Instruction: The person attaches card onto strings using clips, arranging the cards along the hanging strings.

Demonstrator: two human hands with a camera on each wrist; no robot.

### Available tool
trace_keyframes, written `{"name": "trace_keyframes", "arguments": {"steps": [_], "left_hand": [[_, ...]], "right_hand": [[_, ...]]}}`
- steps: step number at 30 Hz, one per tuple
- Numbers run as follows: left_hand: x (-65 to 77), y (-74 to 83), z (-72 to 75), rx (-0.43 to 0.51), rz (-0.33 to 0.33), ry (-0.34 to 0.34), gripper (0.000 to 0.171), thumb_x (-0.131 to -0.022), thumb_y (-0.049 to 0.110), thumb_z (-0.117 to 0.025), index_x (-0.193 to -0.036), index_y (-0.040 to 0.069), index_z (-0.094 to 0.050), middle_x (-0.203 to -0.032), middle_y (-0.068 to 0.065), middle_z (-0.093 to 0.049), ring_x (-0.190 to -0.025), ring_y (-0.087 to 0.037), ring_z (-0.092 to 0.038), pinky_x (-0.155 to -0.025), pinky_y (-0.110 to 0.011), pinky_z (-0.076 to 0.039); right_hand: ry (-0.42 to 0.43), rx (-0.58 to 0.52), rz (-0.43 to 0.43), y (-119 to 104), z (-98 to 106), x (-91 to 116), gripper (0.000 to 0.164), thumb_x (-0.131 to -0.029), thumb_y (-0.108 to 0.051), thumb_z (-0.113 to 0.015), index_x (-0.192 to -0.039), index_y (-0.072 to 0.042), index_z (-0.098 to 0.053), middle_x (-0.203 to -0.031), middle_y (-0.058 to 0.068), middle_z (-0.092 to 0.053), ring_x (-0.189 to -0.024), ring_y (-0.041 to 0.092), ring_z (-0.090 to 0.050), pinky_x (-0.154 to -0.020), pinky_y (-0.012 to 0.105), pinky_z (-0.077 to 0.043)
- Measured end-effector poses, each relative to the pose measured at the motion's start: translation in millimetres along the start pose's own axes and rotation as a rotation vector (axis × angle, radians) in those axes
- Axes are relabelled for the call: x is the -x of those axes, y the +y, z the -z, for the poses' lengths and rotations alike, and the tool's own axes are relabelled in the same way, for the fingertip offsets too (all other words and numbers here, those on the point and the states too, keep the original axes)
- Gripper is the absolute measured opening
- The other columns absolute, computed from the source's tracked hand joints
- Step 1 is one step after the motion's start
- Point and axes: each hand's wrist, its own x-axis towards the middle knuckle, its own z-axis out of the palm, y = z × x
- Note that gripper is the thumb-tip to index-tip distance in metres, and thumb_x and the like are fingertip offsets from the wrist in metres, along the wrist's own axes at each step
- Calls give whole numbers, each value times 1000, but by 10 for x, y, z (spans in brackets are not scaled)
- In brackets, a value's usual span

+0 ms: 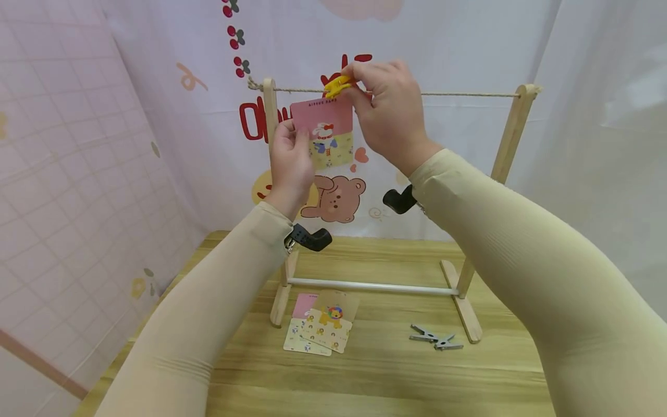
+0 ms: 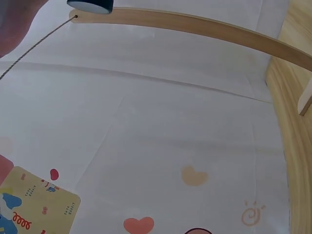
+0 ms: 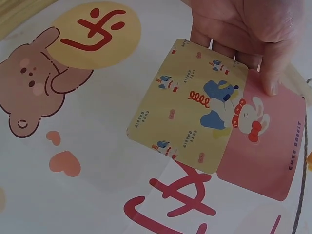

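A pink and yellow card (image 1: 339,119) with a rabbit drawing is held up just below the rope (image 1: 469,94). My left hand (image 1: 293,159) pinches its left edge, thumb on the printed face, as the right wrist view shows on the card (image 3: 195,112). Between thumb and fingers, my right hand (image 1: 393,104) grips a yellow clothespin (image 1: 337,87) at the rope, right above the card's top edge. Only a lower corner of the card (image 2: 46,200) appears in the left wrist view.
The rope runs between two wooden posts (image 1: 508,139), joined low down by a white bar (image 1: 375,286). Under it on the wooden table (image 1: 385,376) lie a brown lion card (image 1: 333,324) overlapping a pink-topped card (image 1: 304,304), and two grey clothespins (image 1: 435,337) to the right.
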Motion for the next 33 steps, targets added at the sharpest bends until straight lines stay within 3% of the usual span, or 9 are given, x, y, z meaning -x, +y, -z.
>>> {"name": "trace_keyframes", "arguments": {"steps": [14, 21, 28, 33], "left_hand": [[-62, 44, -18, -61, 49, 15, 26, -113, 28, -48, -134, 14, -52, -126, 0, -59, -113, -14, -56, -104, -33, -53], [-98, 31, -9, -76, 32, 5, 25, -112, 27, -50, -133, 15, -53, -129, 0, -58, -119, -14, -56, -105, -33, -52], [-98, 31, 8, -74, -9, -9, 25, -112, 26, -51, -134, 15, -53, -133, 0, -60, -126, -13, -57, -109, -33, -50], [-102, 37, 3, -93, 1, -4, 26, -111, 31, -51, -133, 17, -53, -132, 2, -59, -126, -11, -55, -110, -33, -49]], "right_hand": [[-56, 43, -38, 30, -51, -117, 22, -106, -26, -65, -121, -18, -79, -121, -2, -79, -120, 25, -56, -103, 32, -41], [-92, 48, -68, 16, -70, -119, 25, -107, -26, -63, -126, -19, -77, -124, -2, -77, -124, 22, -54, -103, 33, -42], [-99, 61, -30, 23, -71, -112, 22, -107, -23, -63, -123, -16, -78, -126, 0, -77, -126, 24, -55, -107, 33, -40], [-103, 47, -37, 16, -83, -107, 22, -106, -24, -64, -122, -18, -78, -124, -2, -78, -125, 22, -54, -105, 32, -40]]}}
